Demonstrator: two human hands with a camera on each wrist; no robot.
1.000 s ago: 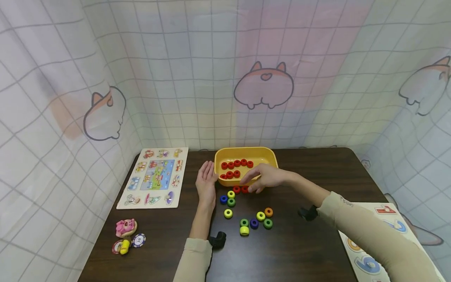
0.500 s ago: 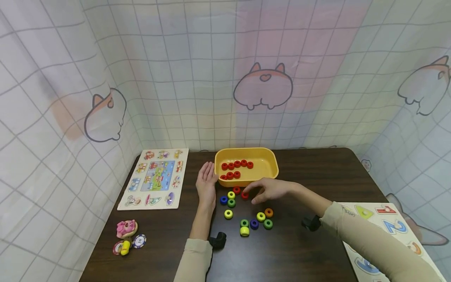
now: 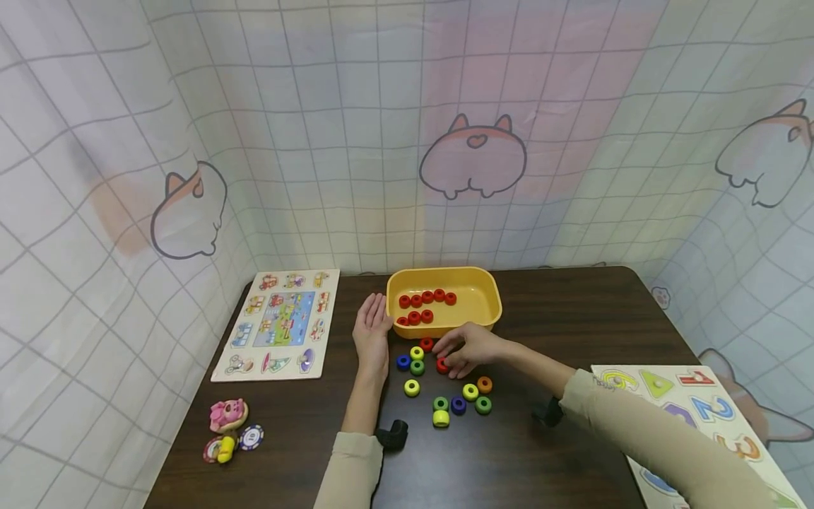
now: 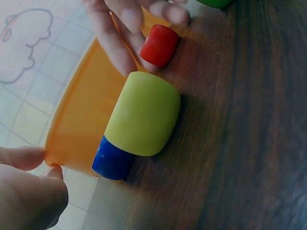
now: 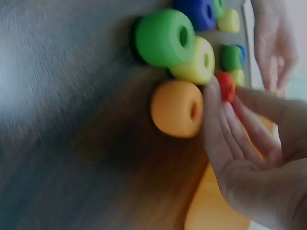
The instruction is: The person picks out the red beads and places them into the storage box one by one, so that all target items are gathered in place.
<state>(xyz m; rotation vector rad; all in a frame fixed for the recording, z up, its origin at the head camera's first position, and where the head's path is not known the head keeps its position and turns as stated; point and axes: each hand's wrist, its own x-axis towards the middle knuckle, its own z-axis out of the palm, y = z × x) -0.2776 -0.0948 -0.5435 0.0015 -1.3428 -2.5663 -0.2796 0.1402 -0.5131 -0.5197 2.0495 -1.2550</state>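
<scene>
In the head view my right hand (image 3: 473, 348) is low over the table, thumb and fingertips around a red bead (image 3: 442, 365). The right wrist view shows this red bead (image 5: 225, 86) between thumb and fingers, beside a yellow bead (image 5: 195, 61) and an orange bead (image 5: 176, 109). My left hand (image 3: 372, 336) lies along the left side of the yellow tray (image 3: 486, 311), fingers extended, thumb touching its rim. Several red beads (image 3: 427, 297) stand in rows inside the tray. Another red bead (image 3: 426, 345) sits just outside its front wall.
Blue (image 3: 403, 362), green (image 3: 417, 367) and yellow beads (image 3: 412, 387) are scattered before the tray. A picture puzzle board (image 3: 280, 325) lies left, a number board (image 3: 709, 410) right. A pink toy (image 3: 228, 415) and poker chip (image 3: 251, 437) rest at the front left.
My right hand has come down from over the tray's front edge to the red bead. That bead has shifted slightly toward me, away from the other red one. My left hand keeps its place.
</scene>
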